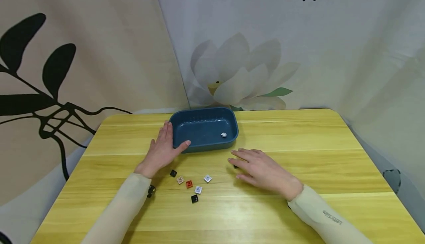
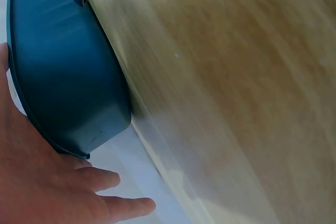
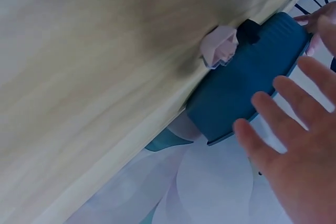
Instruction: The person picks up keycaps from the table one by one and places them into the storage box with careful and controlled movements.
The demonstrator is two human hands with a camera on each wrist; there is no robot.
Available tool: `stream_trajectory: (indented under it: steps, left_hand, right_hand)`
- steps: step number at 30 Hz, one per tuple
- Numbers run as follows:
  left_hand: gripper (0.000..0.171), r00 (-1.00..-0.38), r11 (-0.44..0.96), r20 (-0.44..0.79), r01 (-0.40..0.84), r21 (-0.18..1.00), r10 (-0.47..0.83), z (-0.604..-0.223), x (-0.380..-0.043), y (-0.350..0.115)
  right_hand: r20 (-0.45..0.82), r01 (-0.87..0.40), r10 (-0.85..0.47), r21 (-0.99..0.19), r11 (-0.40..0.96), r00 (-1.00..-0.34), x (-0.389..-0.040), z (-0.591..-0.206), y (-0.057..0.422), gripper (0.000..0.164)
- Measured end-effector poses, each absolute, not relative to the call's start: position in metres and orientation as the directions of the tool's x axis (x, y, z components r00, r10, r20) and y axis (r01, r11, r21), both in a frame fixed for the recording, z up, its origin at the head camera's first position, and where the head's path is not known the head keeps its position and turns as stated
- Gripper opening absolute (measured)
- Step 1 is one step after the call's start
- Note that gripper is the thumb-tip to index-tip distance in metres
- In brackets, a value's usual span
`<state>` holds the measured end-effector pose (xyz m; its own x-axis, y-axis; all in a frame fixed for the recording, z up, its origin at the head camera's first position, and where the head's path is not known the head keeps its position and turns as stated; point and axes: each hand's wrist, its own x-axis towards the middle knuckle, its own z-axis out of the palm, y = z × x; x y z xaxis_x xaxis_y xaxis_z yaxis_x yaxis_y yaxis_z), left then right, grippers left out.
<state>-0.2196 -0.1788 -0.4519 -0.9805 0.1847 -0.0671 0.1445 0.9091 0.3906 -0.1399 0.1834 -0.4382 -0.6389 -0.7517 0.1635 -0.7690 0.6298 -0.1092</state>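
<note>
My left hand [image 1: 160, 151] rests against the left end of a dark blue rectangular tray [image 1: 202, 149], fingers straight along its side and thumb over the front rim. In the left wrist view two of its fingers spread out past the tray's corner. My right hand [image 1: 262, 169] hovers over the table in front of the tray, fingers extended and holding nothing. Partly hidden under its fingertips is a small black piece [image 1: 235, 167]. A small white piece [image 1: 224, 135] lies inside the tray. The right wrist view shows a pale pinkish piece [image 3: 219, 47] near the tray.
Left of the right hand lie several small square pieces: black ones [image 1: 173, 173] [image 1: 194, 198], white ones [image 1: 207, 178] [image 1: 198, 189], a cream one [image 1: 180, 179] and a red one [image 1: 189, 184]. The wooden table [image 1: 299, 137] ends at a printed curtain [image 1: 132, 52] behind.
</note>
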Motion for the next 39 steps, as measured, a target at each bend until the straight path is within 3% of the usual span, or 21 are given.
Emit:
stream_trajectory:
  steps: [7,20,39]
  left_hand:
    - [0.12,-0.98,0.91,-0.071,0.145,0.388,0.186,-0.45,-0.218,-0.178]
    - [0.12,-0.979,0.913,-0.08,0.143,0.381,0.186,-0.449,-0.217,-0.178]
    - [0.12,-0.979,0.917,-0.081,0.143,0.371,0.186,-0.45,-0.217,-0.178]
  right_hand:
    - [0.084,-0.729,-0.724,-0.101,0.677,-0.685,-0.144,-0.441,0.175,0.061]
    - [0.061,-0.698,-0.696,-0.042,0.714,-0.715,-0.148,-0.451,0.164,0.049]
    - [0.205,-0.712,-0.703,0.043,0.701,-0.681,-0.146,-0.457,0.161,0.006]
